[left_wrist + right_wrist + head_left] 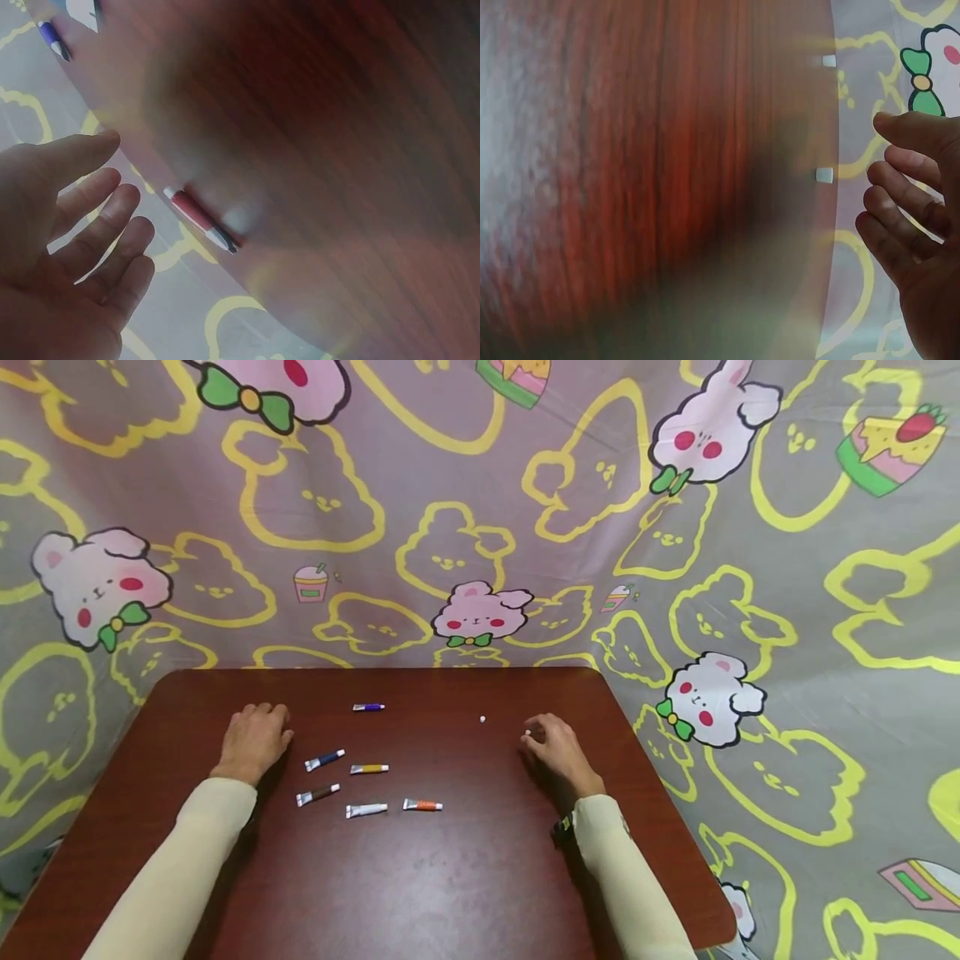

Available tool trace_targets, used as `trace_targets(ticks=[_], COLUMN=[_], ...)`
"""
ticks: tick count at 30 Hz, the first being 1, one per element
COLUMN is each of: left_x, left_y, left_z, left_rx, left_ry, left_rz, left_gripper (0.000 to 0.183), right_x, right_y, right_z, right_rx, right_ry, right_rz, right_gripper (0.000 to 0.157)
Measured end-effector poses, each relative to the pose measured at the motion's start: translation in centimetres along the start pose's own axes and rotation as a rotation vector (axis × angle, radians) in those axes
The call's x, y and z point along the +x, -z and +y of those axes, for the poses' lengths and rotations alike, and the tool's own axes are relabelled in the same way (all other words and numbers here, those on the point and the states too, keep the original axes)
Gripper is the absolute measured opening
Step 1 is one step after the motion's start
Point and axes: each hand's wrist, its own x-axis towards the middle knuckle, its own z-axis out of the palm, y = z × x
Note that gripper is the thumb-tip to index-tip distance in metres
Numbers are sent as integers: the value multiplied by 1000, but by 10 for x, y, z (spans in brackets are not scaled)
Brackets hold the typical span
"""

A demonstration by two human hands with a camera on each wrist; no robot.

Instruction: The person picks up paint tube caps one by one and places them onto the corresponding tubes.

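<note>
My left hand (255, 739) is at the left side of the table, palm turned inward and fingers relaxed, holding nothing. Just off its fingertips in the left wrist view lies a small red paint tube (196, 214) with a white cap; the hand hides this tube in the head view. On the right, my right hand (558, 747) has loosely bent fingers with nothing gripped. Close by its thumb and fingertips is a small white cap-like piece (824, 175). A second white piece (482, 719) lies farther left.
Several small paint tubes lie on the brown table (465, 877): purple (368, 707), dark blue (325, 761), yellow (370, 769), brown (318, 795), white (367, 810) and orange (423, 806). A patterned cloth (450, 468) hangs behind the table and along its sides.
</note>
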Motion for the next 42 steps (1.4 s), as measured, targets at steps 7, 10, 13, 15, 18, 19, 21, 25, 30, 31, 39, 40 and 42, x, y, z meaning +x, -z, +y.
trace_targets(ticks=[7,10,13,15,18,19,21,25,30,31,39,40,42], left_x=[2,2,2,1,0,0,-1,-1,0,0,0,-1,-1], left_y=[-4,-4,-3,-2,-1,-1,-2,-4,-5,-5,-6,-6,-6], left_z=[-11,-15,-18,-21,-24,-25,-27,-30,-31,-31,-33,-34,-35], left_rx=[17,18,15,15,17,20,22,19,11,9,6,5,3], left_ry=[29,49,63,74,82,84,86,86,85,84,95,97,101], left_rz=[9,-7,-19,-26,-39,-44,-45,-28,3,10,40,40,32], left_gripper=[25,28,30,32,33,34,35,36,35,35,31,31,32], right_x=[0,-1,-2,-1,1,2,3,5,8,9,10,11,11], right_y=[1,2,1,0,-2,-3,-5,-7,-10,-11,-19,-19,-20], right_z=[7,10,13,13,15,15,16,16,13,13,14,13,12], right_rx=[15,5,-4,-8,-14,-19,-33,-55,-83,-89,-134,-139,-136], right_ry=[-24,-41,-56,-67,-80,-84,-93,-101,-104,-106,-112,-108,-102], right_rz=[-2,-12,-14,-15,-19,-23,-33,-40,-28,-25,-26,-26,-24], right_gripper=[35,35,36,36,37,37,37,38,33,32,17,15,14])
